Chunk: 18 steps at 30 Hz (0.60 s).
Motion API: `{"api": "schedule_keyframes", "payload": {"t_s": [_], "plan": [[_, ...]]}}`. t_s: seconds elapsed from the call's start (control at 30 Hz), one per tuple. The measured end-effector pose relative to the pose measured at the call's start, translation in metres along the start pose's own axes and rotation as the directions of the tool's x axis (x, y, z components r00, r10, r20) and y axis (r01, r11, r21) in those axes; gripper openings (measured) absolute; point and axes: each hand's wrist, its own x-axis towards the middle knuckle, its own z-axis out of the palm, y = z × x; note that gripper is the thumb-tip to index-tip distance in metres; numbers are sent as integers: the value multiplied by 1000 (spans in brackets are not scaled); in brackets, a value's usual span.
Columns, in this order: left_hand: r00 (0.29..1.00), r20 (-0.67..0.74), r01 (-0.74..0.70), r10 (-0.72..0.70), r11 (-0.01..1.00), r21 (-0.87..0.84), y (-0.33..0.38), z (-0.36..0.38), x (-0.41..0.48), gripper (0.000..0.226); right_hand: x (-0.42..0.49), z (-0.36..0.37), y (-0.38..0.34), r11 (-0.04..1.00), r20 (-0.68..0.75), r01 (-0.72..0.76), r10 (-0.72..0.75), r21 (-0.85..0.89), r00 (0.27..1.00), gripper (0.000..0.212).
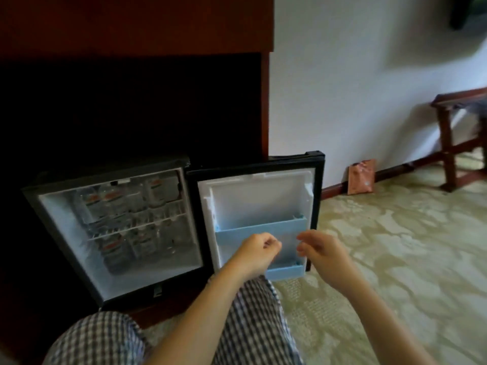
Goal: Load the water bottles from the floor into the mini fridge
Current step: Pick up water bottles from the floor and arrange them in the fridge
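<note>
Fridge point(113, 233): on the floor point(395, 259), under the cabinet point(131, 22).
Bottles point(110, 204): inside the fridge, above and below its shelf point(137, 227).
Door point(255, 196): open, right of the fridge.
Packet point(361, 176): against the wall point(369, 88), right of the door.
Stand point(453, 143): far right.

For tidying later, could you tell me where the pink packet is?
Head view, right side: the pink packet leans on the wall, between fridge door and wooden stand.

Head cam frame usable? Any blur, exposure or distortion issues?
Head view: left hand and right hand are motion-blurred; clear plastic water bottles inside the black mini fridge look soft; dark wooden cabinet recess is underexposed to near black; wide-angle lens skews the fridge.
</note>
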Motion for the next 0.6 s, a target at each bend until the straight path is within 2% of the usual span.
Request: {"api": "schedule_keyframes", "payload": {"t_s": [0.17,0.27,0.37,0.5,0.6], "plan": [[968,249,-9,-21,993,119,19,70,-1,16,-51,-36,66,979,-46,-170,166,-111,985,18],[949,315,-36,-11,989,143,20,104,0,17,-72,-46,97,959,-63,-269,264,-90,963,21],[904,424,-31,-44,985,167,10,153,0,18,-106,-54,135,912,-114,-406,397,-62,911,20],[835,542,8,-90,988,152,-9,215,-9,8,-155,-59,187,816,-184,-577,563,-32,806,19],[817,560,75,-138,988,134,-27,257,-19,13,-191,-66,224,721,-276,-689,649,-72,708,22]]}}
